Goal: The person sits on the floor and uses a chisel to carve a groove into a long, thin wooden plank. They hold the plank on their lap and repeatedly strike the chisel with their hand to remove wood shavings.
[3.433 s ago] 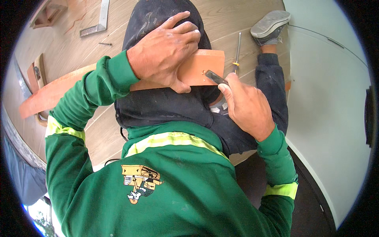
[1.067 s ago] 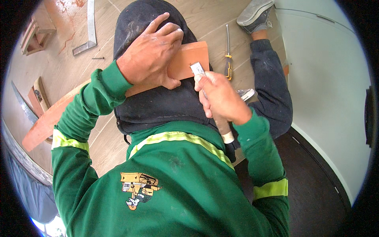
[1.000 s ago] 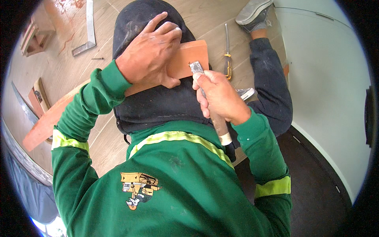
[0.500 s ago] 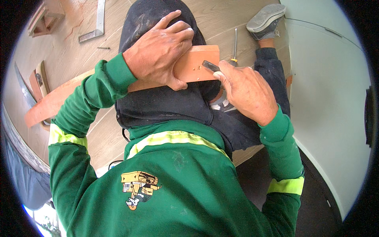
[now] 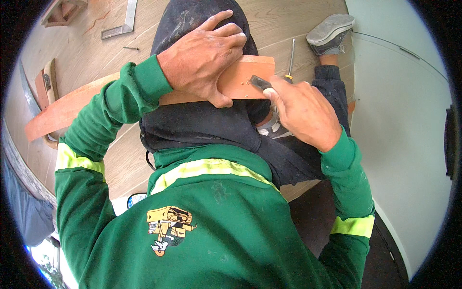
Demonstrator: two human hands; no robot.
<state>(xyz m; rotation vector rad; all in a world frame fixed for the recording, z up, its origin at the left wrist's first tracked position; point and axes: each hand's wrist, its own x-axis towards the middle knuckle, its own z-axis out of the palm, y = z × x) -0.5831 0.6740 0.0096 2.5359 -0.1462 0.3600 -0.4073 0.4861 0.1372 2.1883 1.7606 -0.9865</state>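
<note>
A long reddish-brown wooden board lies across my dark-trousered leg. My left hand presses on its upper face near the right end, thumb along the near edge, the other fingers bent over the far side. In my right hand is a chisel, gripped close to its dark flat blade. Its handle is hidden in my fist. The blade's tip rests at or just over the board, beside a few small wood chips. Whether it is cutting in I cannot tell.
Beyond the board, a screwdriver lies by my shoe. A metal square, a nail and a wooden box-like piece are on the floor. A handsaw lies at left. A pale panel stands at right.
The view has shifted slightly, so the floor things sit a little differently. The chisel tip remains by the same chipped spot, and both hands keep their grip.
</note>
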